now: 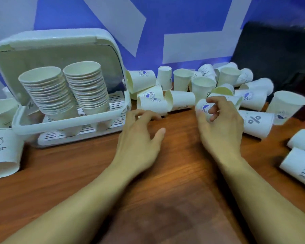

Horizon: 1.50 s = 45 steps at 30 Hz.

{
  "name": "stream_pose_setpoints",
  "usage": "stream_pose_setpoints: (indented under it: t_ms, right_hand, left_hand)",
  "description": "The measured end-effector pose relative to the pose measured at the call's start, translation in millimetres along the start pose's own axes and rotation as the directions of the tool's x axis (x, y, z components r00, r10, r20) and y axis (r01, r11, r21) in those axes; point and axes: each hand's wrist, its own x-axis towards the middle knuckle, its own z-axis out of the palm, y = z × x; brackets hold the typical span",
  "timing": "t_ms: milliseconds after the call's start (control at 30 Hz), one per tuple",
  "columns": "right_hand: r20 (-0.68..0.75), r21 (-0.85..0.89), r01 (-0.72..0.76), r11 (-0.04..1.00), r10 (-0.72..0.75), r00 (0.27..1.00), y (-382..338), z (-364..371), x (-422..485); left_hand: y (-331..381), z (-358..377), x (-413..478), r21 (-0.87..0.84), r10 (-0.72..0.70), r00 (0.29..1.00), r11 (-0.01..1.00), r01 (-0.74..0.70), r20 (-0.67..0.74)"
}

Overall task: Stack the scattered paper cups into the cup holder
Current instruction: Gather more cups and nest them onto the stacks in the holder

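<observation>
The white cup holder (72,126) stands at the left with its lid raised behind it. Two tilted stacks of paper cups lean inside it: a left stack (48,92) and a right stack (89,87). Several loose white cups (183,99) lie scattered along the wall on the wooden table. My right hand (218,127) is closed around a small cup with a blue logo (203,109), lying on its side. My left hand (139,138) hovers over the table with fingers apart, its fingertips close to a lying cup (152,104), holding nothing.
More cups lie at the far left, one marked "bear" (3,152), and at the right edge (299,164); a "%" cup (255,123) lies beside my right hand. A black bag (275,53) rests against the blue and white wall at back right.
</observation>
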Motion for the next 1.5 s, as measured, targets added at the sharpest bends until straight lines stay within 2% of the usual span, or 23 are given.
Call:
stream_pose_setpoints:
  t_ms: [167,333,500,700,833,900,1067,1200,1333,1433,1500]
  right_hand:
    - [-0.015,-0.055,-0.047,0.997,0.046,0.999,1.5,-0.1,-0.8]
    - [0.020,-0.145,-0.108,0.984,0.112,0.994,0.7,1.5,-4.9]
    - [0.049,-0.159,-0.171,0.972,0.181,0.982,1.3,3.6,-7.0]
    - [0.126,-0.195,-0.223,0.955,0.250,0.960,4.1,8.7,-7.7]
    - [0.153,-0.214,-0.148,0.966,0.183,0.971,5.2,11.3,-8.0]
    - [0.107,-0.194,-0.106,0.975,0.128,0.986,4.5,12.6,-8.2]
    - [-0.080,-0.085,-0.046,0.995,0.040,0.996,0.5,11.2,-11.5]
    - [-0.205,0.034,0.078,0.996,-0.069,0.976,-6.9,8.7,-16.6]
    - [-0.288,0.079,0.164,0.983,-0.135,0.948,-13.4,8.7,-21.2]
    - [-0.312,0.084,0.241,0.967,-0.204,0.928,-17.8,11.6,-23.9]
    - [-0.314,0.101,0.307,0.946,-0.262,0.912,-24.7,15.5,-24.6]
  left_hand:
    - [-3.2,26.4,33.2,-0.036,-0.173,0.984,0.984,0.172,-0.035]
    - [-5.7,46.7,40.7,-0.042,-0.227,0.969,0.974,0.224,-0.101]
    - [-9.0,51.4,39.9,-0.091,-0.289,0.943,0.956,0.277,-0.168]
    - [0.9,30.1,15.4,-0.031,-0.151,0.947,0.988,0.149,-0.283]
    - [-3.7,1.5,-18.2,0.034,-0.032,0.931,0.998,0.048,-0.363]
    - [-8.0,-12.2,-31.2,0.057,0.004,0.915,0.998,0.021,-0.403]
    - [-6.1,-38.4,-40.0,0.002,0.043,0.844,0.999,-0.049,-0.535]
    - [4.6,-69.2,-32.0,-0.017,0.092,0.789,0.992,-0.128,-0.607]
    - [6.0,-126.5,-10.9,0.038,0.179,0.649,0.974,-0.225,-0.739]
    - [-5.2,-170.3,8.4,0.080,0.190,0.534,0.972,-0.223,-0.823]
    - [-15.6,-186.5,19.3,0.074,0.169,0.512,0.977,-0.201,-0.842]
